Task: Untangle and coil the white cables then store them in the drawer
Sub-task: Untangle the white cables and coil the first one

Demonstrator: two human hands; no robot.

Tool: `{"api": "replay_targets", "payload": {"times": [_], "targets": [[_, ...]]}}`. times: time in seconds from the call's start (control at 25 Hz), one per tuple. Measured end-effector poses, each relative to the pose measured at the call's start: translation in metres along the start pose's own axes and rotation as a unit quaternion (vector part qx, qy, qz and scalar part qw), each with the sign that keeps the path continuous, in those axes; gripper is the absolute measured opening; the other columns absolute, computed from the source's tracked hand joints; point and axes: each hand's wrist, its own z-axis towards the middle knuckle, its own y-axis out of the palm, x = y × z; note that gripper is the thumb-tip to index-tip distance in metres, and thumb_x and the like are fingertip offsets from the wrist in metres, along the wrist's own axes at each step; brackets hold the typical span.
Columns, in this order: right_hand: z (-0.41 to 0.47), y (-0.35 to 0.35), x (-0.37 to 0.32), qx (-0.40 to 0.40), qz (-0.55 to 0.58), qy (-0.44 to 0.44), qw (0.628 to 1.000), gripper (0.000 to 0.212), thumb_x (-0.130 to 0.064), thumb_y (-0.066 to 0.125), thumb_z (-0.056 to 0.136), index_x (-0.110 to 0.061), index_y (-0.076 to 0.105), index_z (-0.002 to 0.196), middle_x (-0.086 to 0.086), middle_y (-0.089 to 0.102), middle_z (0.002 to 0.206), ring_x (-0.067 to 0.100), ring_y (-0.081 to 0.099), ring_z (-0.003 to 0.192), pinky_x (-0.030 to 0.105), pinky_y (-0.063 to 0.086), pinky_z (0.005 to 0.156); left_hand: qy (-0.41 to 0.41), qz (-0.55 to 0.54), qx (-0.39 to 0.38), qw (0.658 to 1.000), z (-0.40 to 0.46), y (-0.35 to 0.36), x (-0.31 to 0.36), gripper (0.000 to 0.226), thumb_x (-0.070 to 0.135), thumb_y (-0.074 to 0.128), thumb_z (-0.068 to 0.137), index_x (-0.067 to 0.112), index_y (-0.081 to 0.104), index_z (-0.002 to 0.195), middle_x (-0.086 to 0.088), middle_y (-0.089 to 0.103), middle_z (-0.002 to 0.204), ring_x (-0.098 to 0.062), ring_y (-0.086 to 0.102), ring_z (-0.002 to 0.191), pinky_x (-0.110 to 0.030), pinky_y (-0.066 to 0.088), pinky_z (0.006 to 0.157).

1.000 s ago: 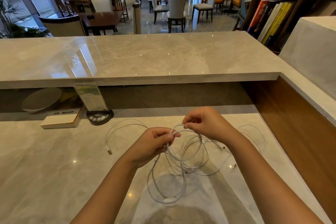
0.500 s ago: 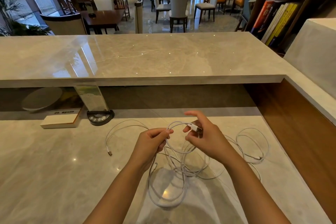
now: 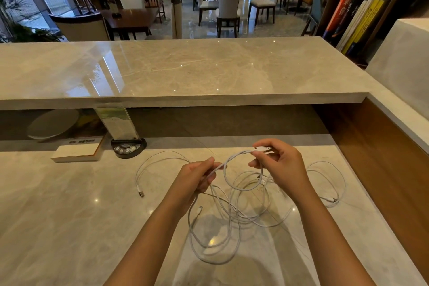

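Cables (image 3: 241, 206) are a loose white tangle on the marble surface (image 3: 69, 216), loops piled over each other right in front of the person, with one strand trailing off to the left and ending in a plug (image 3: 141, 193), and another loop lying out to the right. Right hand (image 3: 282, 165) is pinching a connector end (image 3: 263, 148) between thumb and fingertips, lifted above the pile. Left hand (image 3: 197, 177) has its fingers curled round the same strand a bit further along, so a short arc of cord runs between the two hands while the rest hangs down into the mess. To me this looks like the untangling step, not the coiling yet: one end is found and it's being worked free. Next move probably calls for feeding that connector back through whichever loop is trapping it, with the left hand sliding along the cord to keep it from snagging, honestly hard to tell which loop that is from here. No drawer visible anywhere, so storing is a long way off. Further back on the left there's a small round device (image 3: 128, 147) and a white box (image 3: 76, 152), well apart from the cables.
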Motion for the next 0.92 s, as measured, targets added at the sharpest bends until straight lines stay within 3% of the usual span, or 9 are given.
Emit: {"api": "replay_targets", "payload": {"times": [0.24,0.32,0.4,0.48,0.52,0.56,0.6,0.72,0.92], "targets": [[0.003,-0.002,0.0,-0.001,0.024,-0.001,1.0,0.01,-0.006,0.062,0.086,-0.015,0.063,0.088,0.004,0.068,0.078,0.013,0.071,0.067,0.021,0.058,0.064,0.053,0.089,0.049,0.993,-0.009,0.012,0.01,0.02,0.009,0.052,0.091,0.008,0.07,0.101,0.0,0.064,0.059,-0.015,0.052,0.05,-0.012,0.037,0.042],[0.003,-0.002,0.002,0.004,0.021,0.005,1.0,0.013,-0.006,0.063,0.085,-0.018,0.064,0.088,0.004,0.069,0.071,0.01,0.069,0.062,0.017,0.055,0.061,0.067,0.089,0.051,0.992,-0.011,0.017,0.012,0.021,0.008,0.052,0.091,0.007,0.069,0.104,0.016,0.06,0.081,-0.009,0.054,0.079,-0.028,0.046,0.057],[0.003,-0.003,0.004,0.015,0.034,0.005,0.999,0.015,-0.004,0.064,0.083,-0.019,0.065,0.086,0.004,0.068,0.068,0.008,0.067,0.06,0.014,0.052,0.059,0.089,0.1,0.052,0.99,-0.01,0.019,0.013,0.022,0.008,0.051,0.092,0.007,0.069,0.105,0.021,0.053,0.084,-0.001,0.042,0.086,-0.027,0.045,0.069],[0.004,-0.004,0.006,0.025,0.07,0.01,0.997,0.016,0.0,0.063,0.083,-0.016,0.065,0.084,0.007,0.069,0.073,0.009,0.069,0.066,0.015,0.053,0.062,0.102,0.11,0.048,0.988,-0.009,0.016,0.012,0.023,0.01,0.05,0.093,0.01,0.068,0.107,0.021,0.054,0.083,-0.003,0.046,0.086,-0.021,0.049,0.055],[0.004,-0.004,0.007,0.026,0.085,0.018,0.996,0.016,0.001,0.062,0.084,-0.015,0.065,0.083,0.009,0.069,0.076,0.011,0.071,0.069,0.017,0.055,0.064,0.091,0.111,0.038,0.989,-0.009,0.012,0.009,0.024,0.011,0.049,0.094,0.013,0.068,0.108,0.018,0.06,0.08,-0.006,0.037,0.087,-0.019,0.045,0.049],[0.004,-0.005,0.007,0.026,0.09,0.023,0.995,0.015,0.0,0.061,0.084,-0.014,0.065,0.084,0.01,0.07,0.078,0.013,0.071,0.072,0.02,0.056,0.066,0.066,0.116,0.019,0.991,-0.009,0.009,0.007,0.025,0.013,0.048,0.095,0.018,0.068,0.108,0.011,0.069,0.07,-0.025,0.054,0.065,-0.016,0.041,0.047],[0.004,-0.005,0.007,0.026,0.081,0.025,0.996,0.014,-0.001,0.061,0.085,-0.015,0.065,0.084,0.01,0.07,0.079,0.013,0.071,0.073,0.023,0.057,0.068,0.039,0.126,-0.012,0.991,-0.009,0.005,0.005,0.026,0.016,0.047,0.095,0.023,0.07,0.106,0.008,0.069,0.058,-0.014,0.036,0.05,-0.015,0.039,0.05],[0.005,-0.008,0.002,-0.011,0.004,0.007,1.0,0.013,-0.005,0.064,0.084,-0.018,0.065,0.087,0.005,0.07,0.084,0.009,0.071,0.073,0.025,0.058,0.071,-0.016,0.151,-0.095,0.984,-0.003,0.002,0.005,0.024,0.028,0.048,0.095,0.034,0.071,0.097,0.017,0.071,0.084,-0.002,0.064,0.082,-0.018,0.048,0.076],[0.011,-0.003,-0.012,0.005,-0.045,-0.059,0.997,0.02,-0.008,0.066,0.083,-0.024,0.062,0.095,0.007,0.068,0.089,0.006,0.069,0.07,0.022,0.057,0.069,-0.007,-0.017,-0.075,0.997,0.001,0.018,0.016,0.025,0.016,0.045,0.096,0.01,0.069,0.094,-0.004,0.074,0.079,-0.016,0.07,0.08,-0.024,0.056,0.079]]}}
